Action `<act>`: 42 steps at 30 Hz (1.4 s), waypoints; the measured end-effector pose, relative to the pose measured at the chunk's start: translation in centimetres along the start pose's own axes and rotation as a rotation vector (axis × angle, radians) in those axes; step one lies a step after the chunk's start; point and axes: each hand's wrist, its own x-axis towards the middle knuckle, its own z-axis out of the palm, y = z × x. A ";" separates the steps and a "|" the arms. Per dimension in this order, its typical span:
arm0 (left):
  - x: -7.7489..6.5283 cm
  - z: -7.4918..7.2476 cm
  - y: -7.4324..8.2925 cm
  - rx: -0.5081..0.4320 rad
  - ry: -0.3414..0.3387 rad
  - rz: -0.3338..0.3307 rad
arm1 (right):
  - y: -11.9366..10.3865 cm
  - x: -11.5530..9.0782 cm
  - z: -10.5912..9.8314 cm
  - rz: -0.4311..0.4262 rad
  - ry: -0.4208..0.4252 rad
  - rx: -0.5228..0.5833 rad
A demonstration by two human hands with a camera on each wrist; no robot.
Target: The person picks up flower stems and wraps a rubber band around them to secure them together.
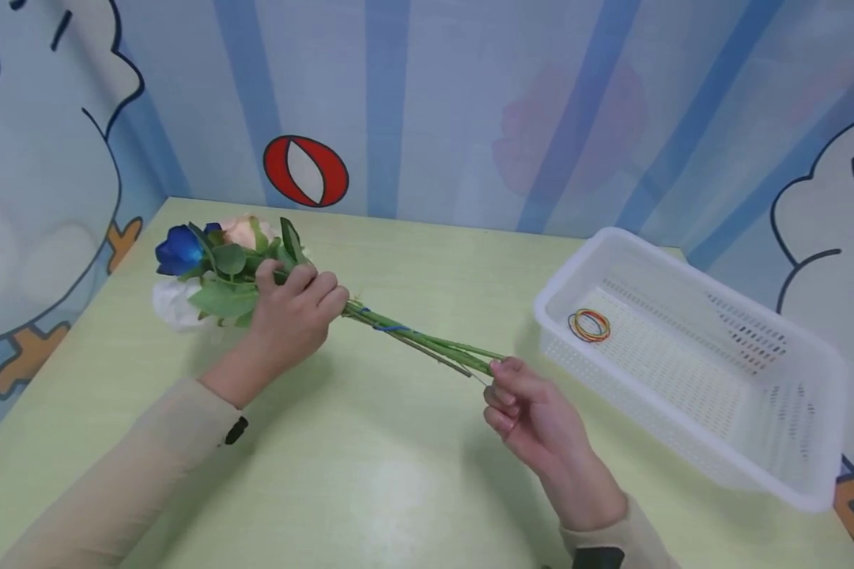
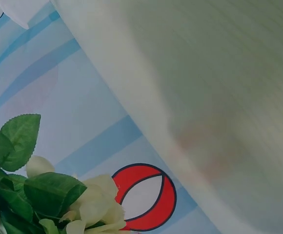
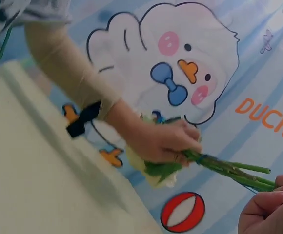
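Observation:
A bunch of artificial flowers [image 1: 228,296] with blue, pale pink and white blooms is held above the table. My left hand [image 1: 295,308] grips it just below the leaves. The green stems [image 1: 437,346] slant down to the right, with a thin blue band [image 1: 391,327] wound around them. Near their lower ends, my right hand [image 1: 537,427] pinches the stems between thumb and fingers. In the left wrist view, green leaves [image 2: 53,192] and a cream bloom [image 2: 98,207] show at the lower left. The left palm hides part of the upper stems.
A white perforated plastic basket [image 1: 690,288] stands on the right side of the table [image 1: 391,458]. Several coloured rubber bands [image 1: 583,336] lie inside it at its left end. Behind the table hangs a blue striped backdrop [image 1: 441,111] with cartoon prints.

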 end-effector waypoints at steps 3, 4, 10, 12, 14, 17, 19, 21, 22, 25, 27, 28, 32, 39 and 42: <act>0.1 -0.1 -0.1 0.034 -0.016 0.022 | 0.5 0.1 0.3 -0.146 0.204 -0.234; 0.2 -0.1 -0.1 0.042 -0.015 0.029 | 0.7 0.1 0.3 -0.197 0.275 -0.308; 0.6 -0.4 0.1 0.057 -0.017 0.056 | 1.9 1.0 -0.3 -0.438 0.497 -0.604; 0.6 -0.6 0.1 0.059 -0.025 0.062 | 2.1 1.2 -0.7 -0.474 0.513 -0.667; 0.5 -0.7 0.1 0.065 -0.038 0.064 | 2.1 1.3 -0.8 -0.499 0.519 -0.706; 0.5 -0.7 0.1 0.081 -0.057 0.065 | 2.2 1.4 -1.1 -0.543 0.512 -0.763; 0.5 -0.8 0.0 0.086 -0.067 0.067 | 2.3 1.4 -1.1 -0.580 0.507 -0.791; 0.5 -0.8 0.1 0.089 -0.071 0.071 | 2.3 1.4 -1.1 -0.617 0.503 -0.812; 0.5 -0.7 0.1 0.086 -0.070 0.074 | 2.4 1.5 -1.2 -0.631 0.504 -0.824; 0.5 -0.7 0.2 0.085 -0.068 0.079 | 2.5 1.6 -1.2 -0.684 0.512 -0.849; 0.4 -0.7 0.3 0.094 -0.072 0.076 | 2.6 1.7 -1.3 -0.735 0.515 -0.878; 0.4 -0.7 0.3 0.092 -0.071 0.075 | 2.7 1.7 -1.3 -0.763 0.514 -0.893; 0.4 -0.7 0.3 0.107 -0.084 0.066 | 2.7 1.8 -1.5 -0.814 0.516 -0.927; 0.4 -0.5 0.6 0.079 -0.105 0.067 | 2.2 1.9 -1.6 -0.664 0.521 -0.793; 0.5 -0.6 0.8 0.092 -0.152 0.028 | 2.6 2.0 -1.7 -0.731 0.458 -0.758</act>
